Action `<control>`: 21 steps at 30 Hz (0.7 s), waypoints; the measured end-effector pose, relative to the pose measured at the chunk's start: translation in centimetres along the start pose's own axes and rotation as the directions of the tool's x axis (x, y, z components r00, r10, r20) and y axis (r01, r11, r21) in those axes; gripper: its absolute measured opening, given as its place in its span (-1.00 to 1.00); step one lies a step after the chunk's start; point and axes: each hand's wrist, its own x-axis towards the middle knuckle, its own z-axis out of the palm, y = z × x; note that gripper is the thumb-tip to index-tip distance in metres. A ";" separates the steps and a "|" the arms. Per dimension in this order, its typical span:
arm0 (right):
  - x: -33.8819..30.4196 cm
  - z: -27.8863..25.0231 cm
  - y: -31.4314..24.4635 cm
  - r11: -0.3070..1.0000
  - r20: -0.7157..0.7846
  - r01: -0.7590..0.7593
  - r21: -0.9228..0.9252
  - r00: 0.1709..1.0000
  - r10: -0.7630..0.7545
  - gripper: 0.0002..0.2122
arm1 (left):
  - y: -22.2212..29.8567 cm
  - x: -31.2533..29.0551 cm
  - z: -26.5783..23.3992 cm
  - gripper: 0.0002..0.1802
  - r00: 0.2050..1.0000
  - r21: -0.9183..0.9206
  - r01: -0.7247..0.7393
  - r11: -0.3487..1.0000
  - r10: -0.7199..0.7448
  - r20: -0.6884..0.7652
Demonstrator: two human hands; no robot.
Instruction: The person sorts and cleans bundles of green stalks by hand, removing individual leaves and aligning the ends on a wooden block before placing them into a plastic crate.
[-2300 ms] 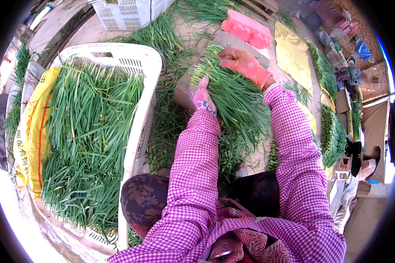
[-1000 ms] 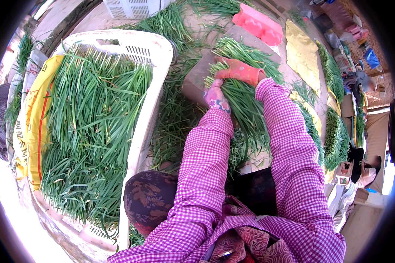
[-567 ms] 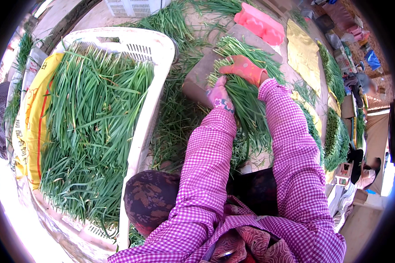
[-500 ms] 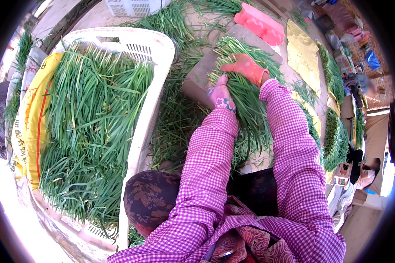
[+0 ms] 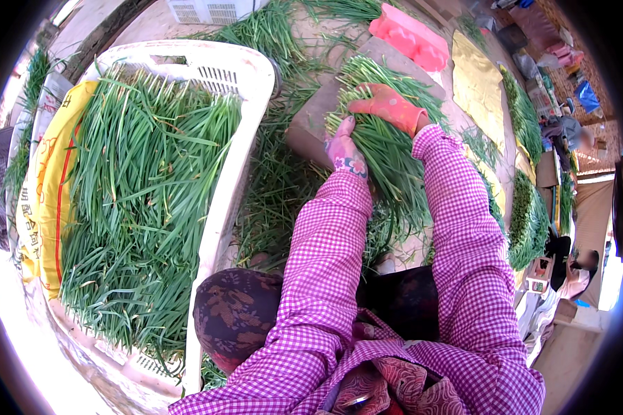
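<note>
A thick bunch of garlic chives (image 5: 393,160) lies across a brown block (image 5: 306,131), pale stem ends toward the upper left and green leaves trailing toward me. My left hand (image 5: 346,148), in a pink flowered glove, grips the near left side of the bunch with its thumb up. From above, my right hand (image 5: 387,108), in an orange-pink glove, wraps over the bunch, fingers pointing left. The undersides of both grips are hidden. To my left stands a large white plastic crate (image 5: 262,72) packed with chives (image 5: 145,187).
Loose chives (image 5: 270,200) cover the ground between crate and block. A yellow sack (image 5: 57,187) lines the crate's left side. Beyond the block are a pink-red plastic piece (image 5: 410,40) and a yellow sheet (image 5: 476,77). More chives (image 5: 528,221) are heaped at right, near another person (image 5: 574,273).
My left hand has shifted slightly left and down along the bunch. My right hand stays on top, its wrist a little farther right.
</note>
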 end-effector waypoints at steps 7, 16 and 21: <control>-1.4 -0.5 0.5 0.992 0.168 0.044 0.116 0.984 -0.064 -0.53 | -0.2 -0.3 0.5 -0.72 0.996 0.121 -0.087 0.989 0.089 -0.017; -2.7 -0.3 -0.6 0.956 0.141 0.062 0.287 0.984 -0.106 -0.56 | 0.6 -0.8 0.3 -0.59 0.996 -0.006 0.060 0.998 -0.060 0.070; -1.9 0.7 0.5 0.966 0.009 0.036 0.257 0.999 -0.040 -0.55 | 0.1 0.4 -0.1 -0.54 0.996 0.022 -0.019 1.000 0.017 0.086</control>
